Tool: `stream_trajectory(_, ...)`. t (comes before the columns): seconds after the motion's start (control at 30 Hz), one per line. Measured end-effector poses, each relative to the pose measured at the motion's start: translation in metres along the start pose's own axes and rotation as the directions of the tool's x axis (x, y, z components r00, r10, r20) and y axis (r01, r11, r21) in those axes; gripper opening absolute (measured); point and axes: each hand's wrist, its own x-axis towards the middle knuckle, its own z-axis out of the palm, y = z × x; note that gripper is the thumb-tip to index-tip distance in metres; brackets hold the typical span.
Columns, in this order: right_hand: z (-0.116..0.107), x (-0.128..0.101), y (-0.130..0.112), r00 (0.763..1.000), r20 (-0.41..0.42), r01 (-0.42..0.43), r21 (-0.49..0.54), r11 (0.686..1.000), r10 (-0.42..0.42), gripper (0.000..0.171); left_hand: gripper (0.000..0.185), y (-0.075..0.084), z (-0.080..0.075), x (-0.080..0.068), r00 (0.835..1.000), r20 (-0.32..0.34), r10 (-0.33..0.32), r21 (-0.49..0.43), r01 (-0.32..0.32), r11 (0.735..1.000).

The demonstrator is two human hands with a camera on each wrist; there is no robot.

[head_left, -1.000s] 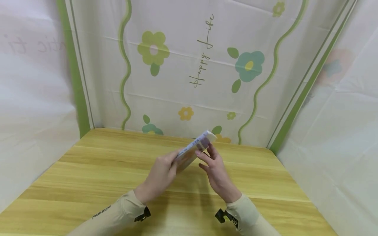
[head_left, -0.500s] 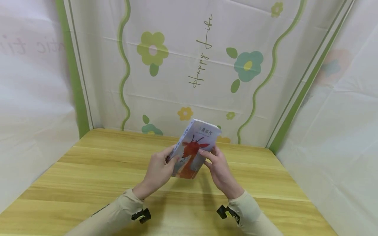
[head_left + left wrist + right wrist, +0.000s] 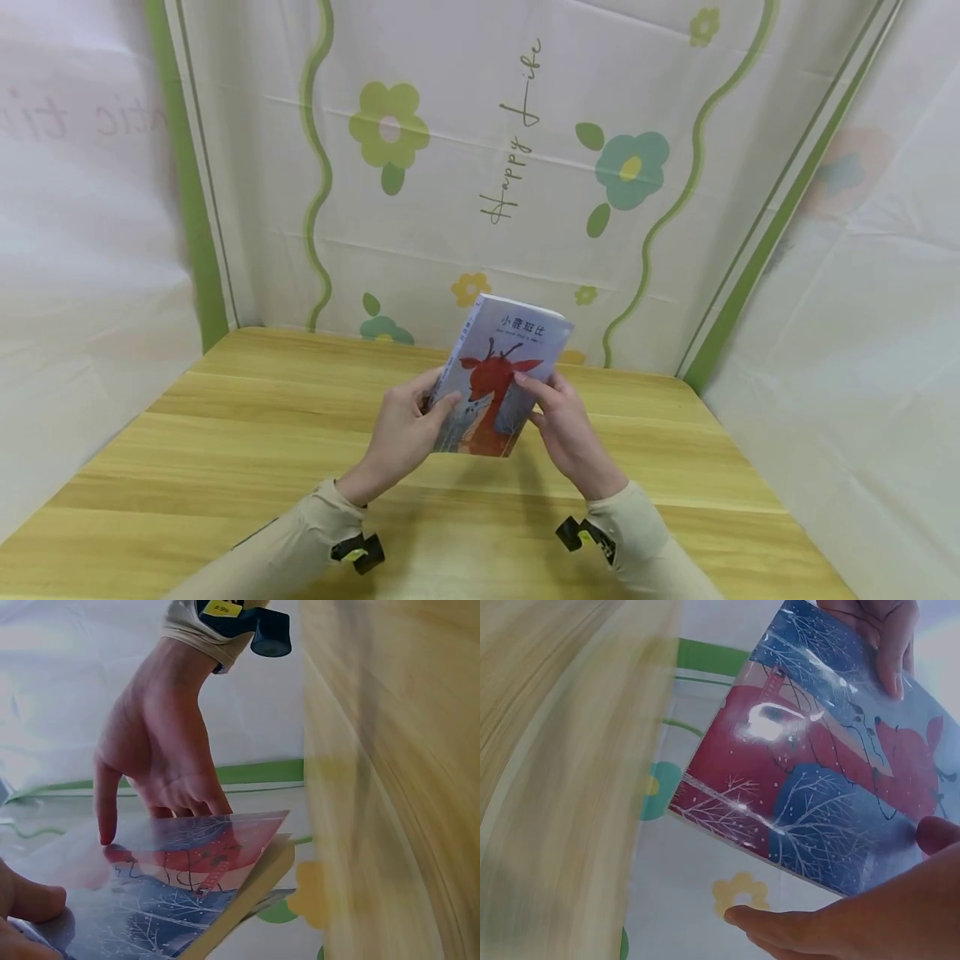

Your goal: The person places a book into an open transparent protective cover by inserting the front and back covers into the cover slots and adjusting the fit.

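A paperback book point(image 3: 491, 408) is held up tilted over the table, its pale blue cover with a red deer facing me. My left hand point(image 3: 396, 433) grips it by the lower spine side, thumb on the cover and the other fingers hidden behind. On the opposite edge, my right hand point(image 3: 568, 429) pinches it, its thumb laid on the cover near the deer's head. Seen from the left wrist, the page edges of the book point(image 3: 187, 900) are slightly parted at a corner. In the right wrist view, fingers of my right hand point(image 3: 862, 919) extend below the book's edge.
The wooden table point(image 3: 247, 467) lies beneath the hands. A white curtain point(image 3: 450, 50) with printed flowers hangs behind it, and pale sheets point(image 3: 862, 333) close off both sides. Black camera mounts point(image 3: 360, 550) sit on the sleeves.
The book has turned from nearly edge-on to show its full front cover, its top rising slightly. The right thumb has come to lie on the cover, and the right hand has shifted slightly right.
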Motion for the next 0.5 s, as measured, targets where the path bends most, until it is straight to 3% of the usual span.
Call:
stream_trajectory(0.2, -0.0077, 0.0042, 0.0029, 0.998, 0.040, -0.054, 0.042, 0.998, 0.052, 0.047, 0.030, -0.0019, -0.0032, 0.0013, 0.991, 0.029, -0.133, -0.041, 0.134, 0.990)
stream_trajectory(0.37, -0.0084, 0.0055, 0.0041, 0.989, 0.095, -0.120, 0.122, 0.985, 0.109, 0.044, 0.032, -0.0028, -0.0057, 0.0036, 0.959, 0.054, -0.280, -0.178, 0.285, 0.942)
stream_trajectory(0.5, -0.0075, 0.0045, 0.0032, 0.984, 0.113, -0.154, 0.133, 0.979, 0.140, 0.041, 0.032, -0.0033, -0.0050, 0.0053, 0.941, 0.053, -0.334, -0.245, 0.337, 0.909)
